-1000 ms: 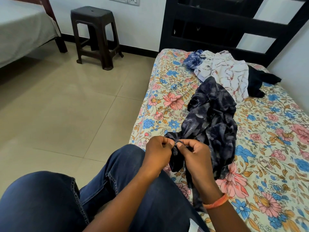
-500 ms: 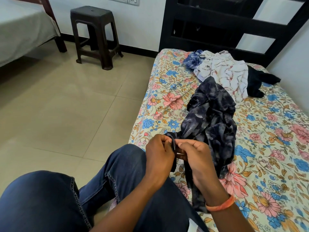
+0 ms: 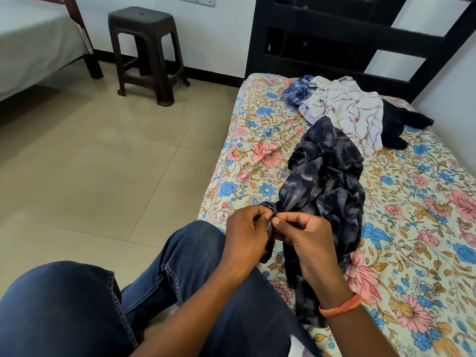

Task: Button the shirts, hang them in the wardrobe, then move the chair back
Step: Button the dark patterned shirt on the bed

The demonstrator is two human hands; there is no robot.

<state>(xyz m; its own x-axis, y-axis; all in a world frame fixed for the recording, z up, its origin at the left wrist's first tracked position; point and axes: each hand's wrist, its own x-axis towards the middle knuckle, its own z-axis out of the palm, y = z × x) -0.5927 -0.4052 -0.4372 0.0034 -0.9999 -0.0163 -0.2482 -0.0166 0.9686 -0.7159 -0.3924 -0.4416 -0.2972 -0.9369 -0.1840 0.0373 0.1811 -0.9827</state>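
Head view, the only one supplied. The person sits at the edge of a bed [image 3: 425, 202] covered in a floral sheet, knees in blue jeans in the foreground.

Grip state: the left hand [image 3: 247, 235] pinches one edge of the dark patterned shirt [image 3: 327, 186] between thumb and curled fingers; the right hand [image 3: 306, 238] pinches the facing edge, thumb tip meeting the left hand's fingers. Both are grasping cloth. The button and hole are hidden between the fingertips, so I cannot tell whether this button is through.

Location of task items: the dark patterned shirt trails from the hands across the bed, bunched and twisted. Behind it, near the headboard, lie a white marbled shirt [image 3: 347, 112], a blue checked garment [image 3: 296, 92] partly under it, and a black garment [image 3: 401, 122] touching its right side.

Risks, as judged:
- The twisted placket could pair a button with the wrong hole, giving a crooked front.
- The fine pinch could slip, since the shirt's bulk pulls away from the hands.
- The shirt tail hangs at the bed edge and could slide toward the floor.

Count: four garments on the bed, one in hand; two hands, both engaged; one dark plastic stool [image 3: 146, 52] by the wall, well apart; one orange wristband [image 3: 340, 306]. No wardrobe or hanger is visible.
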